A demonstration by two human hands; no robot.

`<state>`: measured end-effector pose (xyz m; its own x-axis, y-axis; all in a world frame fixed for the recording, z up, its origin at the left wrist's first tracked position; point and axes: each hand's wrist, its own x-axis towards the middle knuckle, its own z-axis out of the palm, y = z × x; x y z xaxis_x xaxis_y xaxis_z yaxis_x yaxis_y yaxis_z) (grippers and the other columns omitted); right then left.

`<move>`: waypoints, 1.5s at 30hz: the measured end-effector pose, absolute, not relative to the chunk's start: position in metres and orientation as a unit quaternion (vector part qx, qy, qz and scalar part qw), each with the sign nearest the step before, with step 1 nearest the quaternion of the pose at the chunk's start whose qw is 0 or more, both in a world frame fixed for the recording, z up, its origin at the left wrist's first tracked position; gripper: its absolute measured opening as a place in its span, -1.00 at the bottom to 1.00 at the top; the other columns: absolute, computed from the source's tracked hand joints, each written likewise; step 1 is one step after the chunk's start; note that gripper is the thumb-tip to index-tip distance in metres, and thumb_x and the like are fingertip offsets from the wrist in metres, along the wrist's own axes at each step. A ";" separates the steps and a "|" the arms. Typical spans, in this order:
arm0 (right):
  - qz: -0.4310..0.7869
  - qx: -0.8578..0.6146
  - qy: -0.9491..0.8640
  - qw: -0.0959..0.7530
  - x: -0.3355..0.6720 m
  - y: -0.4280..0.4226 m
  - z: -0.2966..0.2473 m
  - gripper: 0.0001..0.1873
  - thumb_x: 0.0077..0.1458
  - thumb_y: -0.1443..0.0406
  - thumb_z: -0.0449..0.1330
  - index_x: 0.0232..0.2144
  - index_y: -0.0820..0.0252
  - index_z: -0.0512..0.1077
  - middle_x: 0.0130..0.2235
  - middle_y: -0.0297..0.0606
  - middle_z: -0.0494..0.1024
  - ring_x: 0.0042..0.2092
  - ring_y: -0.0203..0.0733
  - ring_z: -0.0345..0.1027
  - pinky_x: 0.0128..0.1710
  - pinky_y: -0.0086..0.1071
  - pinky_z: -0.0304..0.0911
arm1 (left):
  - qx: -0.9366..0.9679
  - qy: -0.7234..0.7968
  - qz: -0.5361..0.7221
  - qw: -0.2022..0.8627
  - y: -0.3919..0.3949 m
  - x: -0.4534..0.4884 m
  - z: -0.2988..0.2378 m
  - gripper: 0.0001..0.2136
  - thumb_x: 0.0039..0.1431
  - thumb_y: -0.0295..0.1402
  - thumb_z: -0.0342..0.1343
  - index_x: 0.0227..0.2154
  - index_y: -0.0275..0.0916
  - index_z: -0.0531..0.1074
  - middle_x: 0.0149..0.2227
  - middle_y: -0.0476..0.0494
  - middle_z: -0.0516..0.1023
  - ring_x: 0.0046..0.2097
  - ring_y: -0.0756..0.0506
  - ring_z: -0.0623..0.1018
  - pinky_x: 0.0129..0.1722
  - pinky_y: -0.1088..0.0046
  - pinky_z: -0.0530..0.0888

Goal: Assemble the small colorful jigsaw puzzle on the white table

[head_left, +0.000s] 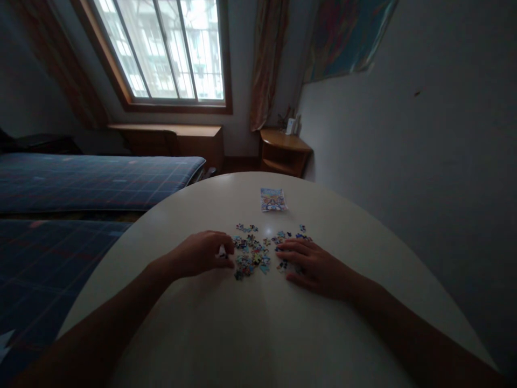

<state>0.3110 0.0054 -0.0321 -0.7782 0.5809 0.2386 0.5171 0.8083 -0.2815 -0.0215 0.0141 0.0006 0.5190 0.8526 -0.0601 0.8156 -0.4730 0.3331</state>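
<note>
Loose jigsaw puzzle pieces (252, 257) lie heaped on the round white table (226, 334). My left hand (208, 252) rests at the heap's left edge, thumb and fingers curved but apart, with a dark piece or two showing in the gap. On the other side, my right hand (309, 264) lies palm down over a smaller group of pieces, fingers stretched out; some pieces are hidden beneath it. Beyond the pieces lies a small colourful printed sheet (273, 200), which looks like a picture of the puzzle.
A bed with a blue plaid cover (92, 180) stands to the left of the table. Past the table are a wooden corner shelf (285, 140) and a desk (197, 132) under the window (161, 48). A white wall (404, 161) runs along the right.
</note>
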 end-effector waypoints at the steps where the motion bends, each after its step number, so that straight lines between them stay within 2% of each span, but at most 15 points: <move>1: 0.099 -0.293 -0.938 0.155 0.311 0.006 -0.032 -0.51 0.27 0.10 0.16 0.19 0.08 0.34 0.22 -0.09 0.40 0.27 0.01 0.19 0.24 0.03 0.15 | 0.852 0.496 0.061 0.155 0.016 -0.023 0.001 -0.81 0.13 -0.16 0.25 -0.26 -0.10 0.54 -0.30 -0.02 0.58 -0.28 -0.10 0.54 -0.34 0.45 0.35; 8: 0.098 -0.294 -0.939 0.152 0.310 0.006 -0.031 -0.51 0.27 0.10 0.15 0.19 0.10 0.34 0.22 -0.07 0.40 0.28 0.02 0.19 0.24 0.04 0.15 | 0.844 0.521 0.089 0.095 0.019 -0.023 -0.007 -0.84 0.27 -0.24 0.10 -0.17 -0.11 0.52 -0.15 -0.05 0.58 -0.26 -0.09 0.55 -0.26 0.40 0.42; 12: 0.100 -0.299 -0.937 0.153 0.309 0.005 -0.031 -0.52 0.27 0.10 0.15 0.18 0.09 0.35 0.21 -0.06 0.41 0.27 0.04 0.20 0.22 0.07 0.17 | 0.847 0.520 0.074 0.078 0.018 -0.018 -0.010 -0.82 0.28 -0.26 0.08 -0.15 -0.09 0.55 -0.06 -0.06 0.56 -0.17 -0.12 0.57 -0.20 0.38 0.46; 22: 0.104 -0.290 -0.936 0.169 0.310 0.006 -0.033 -0.52 0.26 0.12 0.17 0.19 0.06 0.34 0.21 -0.07 0.41 0.28 0.02 0.20 0.23 0.04 0.15 | 0.867 0.491 0.084 0.014 0.019 -0.016 -0.013 -0.78 0.37 -0.27 -0.01 -0.20 -0.14 0.56 -0.10 -0.12 0.57 -0.11 -0.14 0.56 -0.24 0.40 0.49; 28: 0.113 -0.300 -0.926 0.201 0.309 0.008 -0.033 -0.65 0.27 0.17 0.15 0.07 0.10 0.41 0.12 -0.05 0.47 0.17 -0.01 0.32 0.15 0.00 0.27 | 0.873 0.472 0.107 0.051 0.015 -0.013 -0.014 -0.79 0.34 -0.33 -0.03 -0.27 -0.20 0.51 -0.15 -0.13 0.57 -0.19 -0.11 0.56 -0.17 0.34 0.50; 30: 0.107 -0.319 -0.918 0.209 0.310 0.009 -0.035 -0.67 0.28 0.19 0.14 0.06 0.09 0.41 0.12 -0.05 0.47 0.17 -0.02 0.33 0.14 0.00 0.28 | 0.873 0.471 0.110 0.053 0.017 -0.015 -0.015 -0.81 0.32 -0.34 -0.02 -0.27 -0.20 0.50 -0.14 -0.14 0.56 -0.16 -0.12 0.55 -0.14 0.32 0.50; 33: 0.099 -0.344 -0.911 0.204 0.313 0.011 -0.039 -0.52 0.26 0.14 0.15 0.19 0.07 0.33 0.22 -0.03 0.39 0.25 0.04 0.24 0.20 0.06 0.21 | 0.869 0.477 0.129 0.033 0.019 -0.015 -0.018 -0.83 0.32 -0.30 0.02 -0.19 -0.18 0.50 -0.07 -0.17 0.53 -0.04 -0.18 0.51 -0.05 0.24 0.50; 35: 0.106 -0.342 -0.917 0.176 0.315 0.012 -0.039 -0.37 0.23 0.05 0.18 0.29 0.04 0.22 0.30 -0.04 0.28 0.33 0.10 0.11 0.26 0.12 0.10 | 0.871 0.467 0.150 0.029 0.017 -0.011 -0.022 -0.76 0.32 -0.24 0.05 -0.03 -0.16 0.46 0.07 -0.21 0.48 0.09 -0.22 0.45 0.07 0.16 0.45; 37: 0.122 -0.327 -0.928 0.133 0.316 0.010 -0.036 -0.26 0.18 -0.02 0.20 0.33 -0.01 0.16 0.37 -0.08 0.16 0.38 0.14 -0.02 0.32 0.15 -0.04 | 0.883 0.441 0.152 0.039 0.013 -0.003 -0.029 -0.58 0.32 -0.16 0.07 0.18 -0.14 0.33 0.26 -0.23 0.33 0.26 -0.26 0.31 0.21 0.08 0.32; 39: 0.137 -0.311 -0.935 0.099 0.314 0.006 -0.031 -0.19 0.15 -0.06 0.22 0.35 -0.04 0.11 0.40 -0.11 0.07 0.41 0.15 -0.13 0.34 0.17 -0.15 | 0.895 0.425 0.122 0.055 0.008 0.006 -0.037 -0.46 0.34 -0.07 0.02 0.30 -0.11 0.17 0.39 -0.22 0.11 0.39 -0.30 0.09 0.30 0.02 0.17; 42: 0.153 -0.291 -0.941 0.075 0.305 -0.005 -0.025 -0.07 0.10 -0.11 0.23 0.39 -0.02 0.00 0.42 -0.08 -0.04 0.42 0.17 -0.23 0.35 0.18 -0.23 | 0.905 0.411 0.088 0.070 0.000 0.018 -0.045 -0.38 0.37 0.03 -0.12 0.39 -0.07 -0.03 0.43 -0.21 -0.05 0.43 -0.30 -0.05 0.35 -0.02 0.00; 45: 0.158 -0.269 -0.949 0.050 0.293 -0.016 -0.022 0.03 0.06 -0.15 0.24 0.41 0.01 -0.09 0.44 -0.06 -0.17 0.43 0.19 -0.33 0.36 0.18 -0.32 | 0.907 0.409 0.075 0.071 -0.003 0.021 -0.047 -0.28 0.31 0.14 -0.10 0.41 -0.04 -0.11 0.44 -0.24 -0.12 0.43 -0.36 -0.12 0.34 -0.08 -0.05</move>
<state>0.2929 -0.0164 -0.0217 -0.8501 0.5266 0.0108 0.4948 0.8055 -0.3262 0.0213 -0.0030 -0.0466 0.6540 0.7524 0.0784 0.7309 -0.6552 0.1911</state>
